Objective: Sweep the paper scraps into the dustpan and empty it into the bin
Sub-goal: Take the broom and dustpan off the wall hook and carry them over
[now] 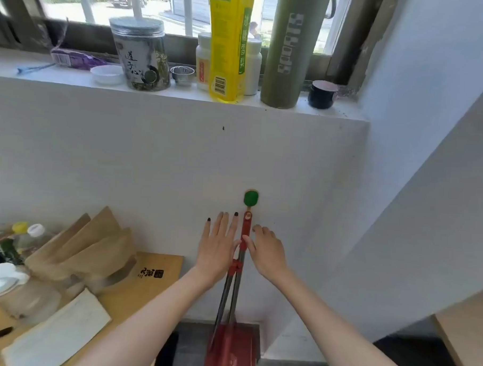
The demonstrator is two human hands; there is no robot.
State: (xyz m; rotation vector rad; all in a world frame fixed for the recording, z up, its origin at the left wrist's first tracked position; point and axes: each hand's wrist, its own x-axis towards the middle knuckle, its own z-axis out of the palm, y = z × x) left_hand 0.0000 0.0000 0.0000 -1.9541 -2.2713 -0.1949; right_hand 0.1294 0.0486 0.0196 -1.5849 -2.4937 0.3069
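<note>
1. Sweeping set: stands upright against the white wall below the windowsill. Two metal poles rise side by side, joined by a red clip. They end in a red handle, whose tip sits just under a green wall hook.
2. Red dustpan: on the floor at the foot of the poles, close to the wall. The broom head cannot be told apart from it.
3. Left hand: open and holding nothing. The fingers are straight and point up the wall, just left of the handle.
4. Right hand: fingers loosely bent and closed on nothing. The thumb lies against or just beside the handle's right side; contact cannot be confirmed.
5. Paper scraps and bin: neither is in view.
6. Worktop: wooden, at lower left near the set, carrying brown paper bags.
7. Step in hand, by judgement: taking the set off the wall, so the task is barely begun.
8. Handling notes:
   - Wrap one hand round the red handle below the hook.
   - Steady the poles near the clip with the other hand.
   - Clear the handle from the hook before drawing the set away.
   - Keep both poles together until free of the wall, then part them at the clip.
   - Hold the pan low and off the worktop corner.
</note>
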